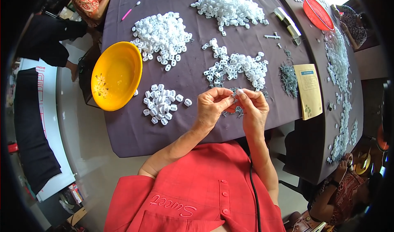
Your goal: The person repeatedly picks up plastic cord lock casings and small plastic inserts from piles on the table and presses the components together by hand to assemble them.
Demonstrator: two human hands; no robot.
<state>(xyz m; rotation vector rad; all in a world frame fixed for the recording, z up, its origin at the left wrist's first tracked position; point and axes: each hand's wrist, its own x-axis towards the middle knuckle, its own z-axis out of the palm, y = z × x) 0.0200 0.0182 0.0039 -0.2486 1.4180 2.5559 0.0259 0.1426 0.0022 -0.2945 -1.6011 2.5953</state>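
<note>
We see the right hand (255, 111) pinching a small white piece (239, 91). Left hand (211, 109): fingertips pinched; we cannot tell on what.

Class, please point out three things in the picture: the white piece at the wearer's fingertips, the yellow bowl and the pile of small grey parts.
White piece (239, 91): head view, on its visible face.
Yellow bowl (120, 70): head view, on its bare inside.
Pile of small grey parts (289, 81): head view, on its middle.
</note>
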